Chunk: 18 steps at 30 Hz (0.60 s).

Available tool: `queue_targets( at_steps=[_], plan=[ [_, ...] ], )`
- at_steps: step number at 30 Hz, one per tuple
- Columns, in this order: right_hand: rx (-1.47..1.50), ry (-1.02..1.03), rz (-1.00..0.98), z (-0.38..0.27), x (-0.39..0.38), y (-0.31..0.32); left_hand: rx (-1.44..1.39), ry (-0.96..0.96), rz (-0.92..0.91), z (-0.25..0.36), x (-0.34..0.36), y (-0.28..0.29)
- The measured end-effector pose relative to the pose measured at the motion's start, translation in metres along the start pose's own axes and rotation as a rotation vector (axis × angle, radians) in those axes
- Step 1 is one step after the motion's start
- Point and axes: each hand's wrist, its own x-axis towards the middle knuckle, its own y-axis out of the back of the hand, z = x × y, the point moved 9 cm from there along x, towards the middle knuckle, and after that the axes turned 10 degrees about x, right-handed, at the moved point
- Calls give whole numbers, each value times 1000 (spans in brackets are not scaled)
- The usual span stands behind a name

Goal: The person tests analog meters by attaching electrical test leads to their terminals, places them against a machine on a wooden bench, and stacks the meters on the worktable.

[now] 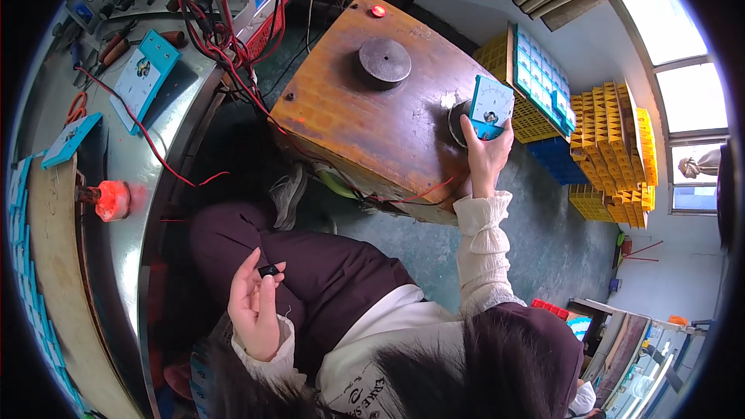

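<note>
My right hand [487, 157] grips a teal panel meter [494, 97] with a white dial and an opening low on its face. It holds the meter over a dark round metal block [456, 126] at the right side of a wooden box [334, 85]; whether they touch cannot be told. A second round metal block [384, 62] stands farther back on the box top. Above my lap, my left hand [260, 312] pinches a small black piece [268, 271] between thumb and fingers.
On the metal bench [182, 109] at left lie similar teal meters [143, 81], hand tools [116, 50] and red wires [163, 159]. A red lamp [113, 201] glows by the bench edge. Yellow crates [613, 140] are stacked at right, beside more teal meters [539, 74].
</note>
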Motion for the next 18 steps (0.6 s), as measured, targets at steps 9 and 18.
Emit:
queue_targets(
  at_steps=[9,18],
  plan=[
    [-27,42,31,-9,-2,3,0,38,-24,-7,-1,2],
    [296,152,-29,-43,-7,-1,-88,0,123,-13,-9,18]
  ],
)
